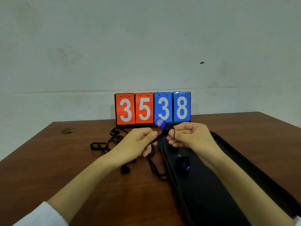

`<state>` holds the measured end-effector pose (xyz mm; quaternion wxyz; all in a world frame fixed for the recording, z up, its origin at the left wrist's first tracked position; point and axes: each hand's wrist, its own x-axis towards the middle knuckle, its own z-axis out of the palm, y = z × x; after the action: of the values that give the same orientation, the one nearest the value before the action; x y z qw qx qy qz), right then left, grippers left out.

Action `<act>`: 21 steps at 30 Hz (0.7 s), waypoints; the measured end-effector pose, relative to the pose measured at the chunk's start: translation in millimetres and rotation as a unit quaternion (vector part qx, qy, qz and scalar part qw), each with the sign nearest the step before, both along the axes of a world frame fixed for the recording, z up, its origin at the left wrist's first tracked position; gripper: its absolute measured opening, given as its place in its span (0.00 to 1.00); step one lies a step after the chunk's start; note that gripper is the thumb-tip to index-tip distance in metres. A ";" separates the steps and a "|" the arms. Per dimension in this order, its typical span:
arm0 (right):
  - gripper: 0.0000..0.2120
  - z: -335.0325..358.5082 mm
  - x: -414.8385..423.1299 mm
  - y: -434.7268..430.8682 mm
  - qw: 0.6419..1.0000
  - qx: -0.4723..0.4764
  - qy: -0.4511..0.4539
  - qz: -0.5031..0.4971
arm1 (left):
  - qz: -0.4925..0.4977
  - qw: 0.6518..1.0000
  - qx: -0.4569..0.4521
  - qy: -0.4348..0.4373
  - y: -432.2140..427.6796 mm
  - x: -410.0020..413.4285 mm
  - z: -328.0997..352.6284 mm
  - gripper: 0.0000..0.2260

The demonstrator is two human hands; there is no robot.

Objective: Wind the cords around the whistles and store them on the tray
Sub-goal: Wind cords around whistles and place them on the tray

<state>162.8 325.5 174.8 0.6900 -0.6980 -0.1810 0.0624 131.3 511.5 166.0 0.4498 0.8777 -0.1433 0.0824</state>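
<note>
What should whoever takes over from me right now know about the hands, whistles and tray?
Left hand: pinches the black cord coming off the whistle.
Right hand: grips the blue whistle at its partly wound end, above the table's far side.
Done: one wound whistle lies in the black tray.
Left: finish this winding and put the whistle in the tray. Loose cords lie on the table left of the tray. A blue bit by the left wrist is probably another whistle.
</note>
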 end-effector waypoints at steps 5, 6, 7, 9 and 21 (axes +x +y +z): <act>0.07 -4.2 6.2 -0.4 0.996 -0.056 -0.030 -0.070 | -0.011 0.998 0.049 -0.026 2.8 -0.1 1.7 0.07; 0.07 -5.8 6.2 0.7 0.993 -0.076 -0.042 -0.078 | -0.008 0.998 0.059 -0.034 4.1 -1.0 2.6 0.06; 0.07 -7.3 6.4 1.8 0.990 -0.094 -0.054 -0.086 | -0.001 0.997 0.069 -0.041 5.6 -1.9 4.2 0.05; 0.07 -10.5 6.5 3.3 0.983 -0.127 -0.078 -0.104 | 0.010 0.994 0.092 -0.054 8.6 -3.5 7.9 0.05; 0.08 -15.7 -3.2 8.7 0.937 -0.294 -0.189 -0.010 | 0.020 0.992 0.083 -0.092 13.9 -7.3 23.3 0.11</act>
<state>159.6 334.2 159.1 0.4080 -0.8703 -0.2746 -0.0277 124.0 525.4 189.3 0.3585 0.9035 -0.1728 0.1591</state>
